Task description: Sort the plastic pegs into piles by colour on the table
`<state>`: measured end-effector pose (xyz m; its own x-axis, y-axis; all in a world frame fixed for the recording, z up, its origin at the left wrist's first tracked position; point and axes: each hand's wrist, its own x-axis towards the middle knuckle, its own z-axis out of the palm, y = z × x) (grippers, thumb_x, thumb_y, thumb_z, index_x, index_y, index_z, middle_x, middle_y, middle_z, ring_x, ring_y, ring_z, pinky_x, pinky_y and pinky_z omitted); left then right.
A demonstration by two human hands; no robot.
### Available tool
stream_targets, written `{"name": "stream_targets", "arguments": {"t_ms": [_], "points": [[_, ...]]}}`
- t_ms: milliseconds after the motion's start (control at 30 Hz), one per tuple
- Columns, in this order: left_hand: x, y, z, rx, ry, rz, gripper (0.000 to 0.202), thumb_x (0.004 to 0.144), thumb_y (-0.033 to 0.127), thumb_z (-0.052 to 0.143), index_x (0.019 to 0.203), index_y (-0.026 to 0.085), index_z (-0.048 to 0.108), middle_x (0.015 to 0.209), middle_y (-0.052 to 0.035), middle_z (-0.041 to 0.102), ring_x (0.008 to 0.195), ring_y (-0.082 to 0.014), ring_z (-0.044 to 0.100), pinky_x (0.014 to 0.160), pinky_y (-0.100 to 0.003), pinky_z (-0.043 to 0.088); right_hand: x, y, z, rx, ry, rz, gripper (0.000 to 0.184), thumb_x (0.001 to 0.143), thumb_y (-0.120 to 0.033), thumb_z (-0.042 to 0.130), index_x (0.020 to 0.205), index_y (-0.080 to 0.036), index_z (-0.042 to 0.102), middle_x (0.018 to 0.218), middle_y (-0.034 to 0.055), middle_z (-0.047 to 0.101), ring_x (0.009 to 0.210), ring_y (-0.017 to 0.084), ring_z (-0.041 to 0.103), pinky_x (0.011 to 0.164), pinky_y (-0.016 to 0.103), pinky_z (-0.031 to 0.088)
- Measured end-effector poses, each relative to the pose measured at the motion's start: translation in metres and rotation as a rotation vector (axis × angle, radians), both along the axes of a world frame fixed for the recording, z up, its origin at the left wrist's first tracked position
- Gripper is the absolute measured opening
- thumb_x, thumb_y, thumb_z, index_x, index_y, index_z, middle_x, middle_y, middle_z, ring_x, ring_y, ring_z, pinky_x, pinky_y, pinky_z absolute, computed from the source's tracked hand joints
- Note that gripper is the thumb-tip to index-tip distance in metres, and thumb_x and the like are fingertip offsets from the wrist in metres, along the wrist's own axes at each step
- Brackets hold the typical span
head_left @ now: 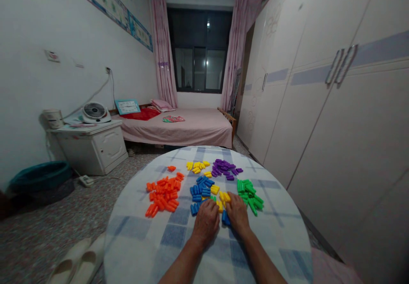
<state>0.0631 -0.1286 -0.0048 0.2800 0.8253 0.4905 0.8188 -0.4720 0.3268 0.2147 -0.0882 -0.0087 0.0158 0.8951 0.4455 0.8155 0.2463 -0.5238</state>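
Observation:
Both my hands rest side by side on a round table (137,250) with a blue-checked cloth. My left hand (206,222) lies knuckles up, fingers curled down onto blue pieces (200,189) and a few yellow ones. My right hand (237,213) lies beside it, fingers bent over yellow pieces (224,197) and a blue piece at its thumb. Whether either hand grips a piece is hidden. Sorted heaps of small plastic pegs surround them: orange (163,194) at left, green (248,192) at right, purple (224,168) and more yellow (197,166) farther back.
A bed (191,130) with pink cover stands beyond the table under a dark window. A white cabinet (92,147) with a fan is at left, a teal basin (40,175) on the floor. White wardrobes (335,117) line the right. Pale slippers (76,260) lie beside the table.

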Motion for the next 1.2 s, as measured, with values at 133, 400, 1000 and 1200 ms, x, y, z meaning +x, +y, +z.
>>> {"name": "stream_targets", "arguments": {"t_ms": [133, 400, 1000, 1200], "points": [[0.001, 0.000, 0.000, 0.005, -0.014, 0.010, 0.020, 0.086, 0.013, 0.040, 0.092, 0.017, 0.059, 0.100, -0.0062, 0.058, 0.104, -0.0180, 0.052, 0.099, -0.039, 0.047, -0.001, -0.009, -0.009, 0.031, -0.048, -0.001, 0.040, 0.085, -0.021, 0.037, 0.118, -0.020, 0.059, 0.109, 0.0073, 0.061, 0.101, 0.018, 0.057, 0.091, 0.031, 0.046], [0.001, -0.001, 0.000, 0.018, -0.023, 0.008, 0.020, 0.087, 0.016, 0.041, 0.094, 0.017, 0.059, 0.102, -0.0063, 0.059, 0.106, -0.0175, 0.052, 0.101, -0.039, 0.046, 0.001, -0.009, -0.004, 0.011, -0.050, 0.132, 0.044, 0.086, -0.018, 0.035, 0.122, -0.021, 0.059, 0.113, 0.0058, 0.061, 0.103, 0.014, 0.057, 0.094, 0.028, 0.045], [0.001, -0.005, 0.019, -0.186, -0.523, 0.039, 0.039, 0.085, 0.031, 0.050, 0.122, 0.020, 0.054, 0.132, -0.0104, 0.051, 0.126, -0.0226, 0.047, 0.111, -0.045, 0.039, -0.001, 0.000, 0.014, -0.030, 0.729, 0.180, 0.041, 0.078, -0.036, 0.053, 0.112, -0.018, 0.066, 0.110, 0.0072, 0.061, 0.096, 0.013, 0.059, 0.088, 0.028, 0.051], [-0.006, 0.002, 0.059, -0.644, -1.340, 0.114, 0.064, 0.074, 0.054, 0.060, 0.124, 0.017, 0.044, 0.115, -0.0100, 0.060, 0.099, -0.0174, 0.062, 0.085, -0.027, 0.052, -0.049, -0.012, 0.044, -0.018, 0.521, 0.409, 0.034, 0.077, -0.020, 0.049, 0.105, -0.019, 0.068, 0.099, 0.0055, 0.063, 0.097, 0.012, 0.058, 0.091, 0.026, 0.049]]}}
